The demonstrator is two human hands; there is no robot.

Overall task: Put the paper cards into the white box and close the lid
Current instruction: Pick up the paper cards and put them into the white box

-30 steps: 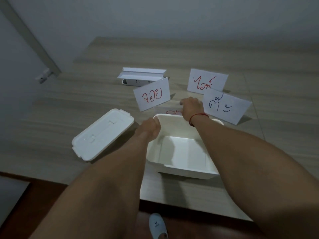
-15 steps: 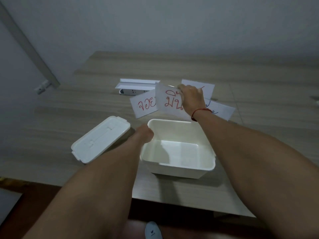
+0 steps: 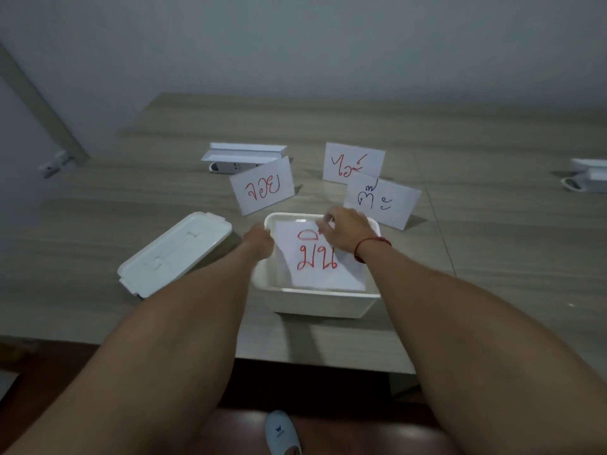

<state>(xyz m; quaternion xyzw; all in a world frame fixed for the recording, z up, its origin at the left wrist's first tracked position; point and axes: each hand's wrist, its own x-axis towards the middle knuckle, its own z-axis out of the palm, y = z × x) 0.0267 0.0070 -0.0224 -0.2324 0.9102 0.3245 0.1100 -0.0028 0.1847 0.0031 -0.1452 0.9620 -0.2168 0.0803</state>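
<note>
An open white box (image 3: 320, 305) stands near the table's front edge. Inside it lies a paper card with red writing (image 3: 317, 261), tilted against the walls. My right hand (image 3: 345, 233) pinches that card's upper right corner over the box. My left hand (image 3: 259, 239) grips the box's left rim. Three more paper cards stand propped behind the box: one with red writing (image 3: 262, 187) at the left, one with red writing (image 3: 353, 162) farther back, one with blue writing (image 3: 381, 200) at the right. The white lid (image 3: 174, 252) lies flat on the table left of the box.
A white power strip with a folded white holder (image 3: 241, 157) sits behind the cards. Another white object (image 3: 588, 175) lies at the table's right edge. A slippered foot (image 3: 282, 433) shows on the floor below the table's front edge.
My right hand has picked up a card from behind the box, raised it, and now brought it down into the box. My left hand has stayed on the box's left rim.
</note>
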